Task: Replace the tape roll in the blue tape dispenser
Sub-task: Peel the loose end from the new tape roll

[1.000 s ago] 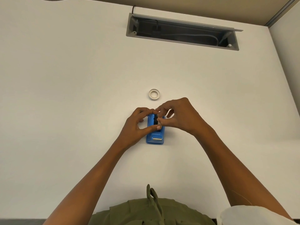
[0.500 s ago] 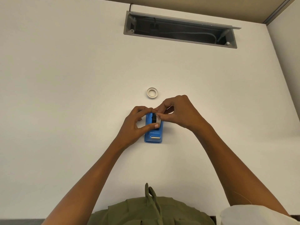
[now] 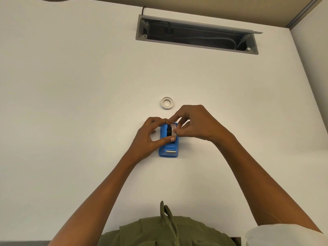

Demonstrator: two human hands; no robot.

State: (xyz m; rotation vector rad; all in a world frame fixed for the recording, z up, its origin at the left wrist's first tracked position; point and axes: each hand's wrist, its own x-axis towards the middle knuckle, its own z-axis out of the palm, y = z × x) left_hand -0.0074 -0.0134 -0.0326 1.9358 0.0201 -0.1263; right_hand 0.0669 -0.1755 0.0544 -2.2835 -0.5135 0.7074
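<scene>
- two hands meet over the blue tape dispenser (image 3: pixel 168 148), which lies flat on the white worktop (image 3: pixel 71 103) with its metal cutter end pointing back toward the person.
- left hand (image 3: pixel 150 137) is closed around the dispenser's left side: thumb laid across the body near the middle, fingertips curled over the far end. this looks like a bracing hold, so the body stays put while the other hand works.
- right hand (image 3: pixel 197 123) pinches a tape roll (image 3: pixel 171 132) on its black hub, thumb and forefinger together on the roll's right edge, just above the dispenser's well. the roll appears upright, partly in the slot; whether it is seated i cannot tell.
- a second white ring, either a spare roll or a spent core (image 3: pixel 167 103), lies flat just beyond both hands, apart from them and within easy reach.
- well beyond the hands, an open cable tray (image 3: pixel 195 38) is sunk into the worktop, clear of the job.
- judging by the pinch, the step in hand is guiding the hub into or out of its cradle.
</scene>
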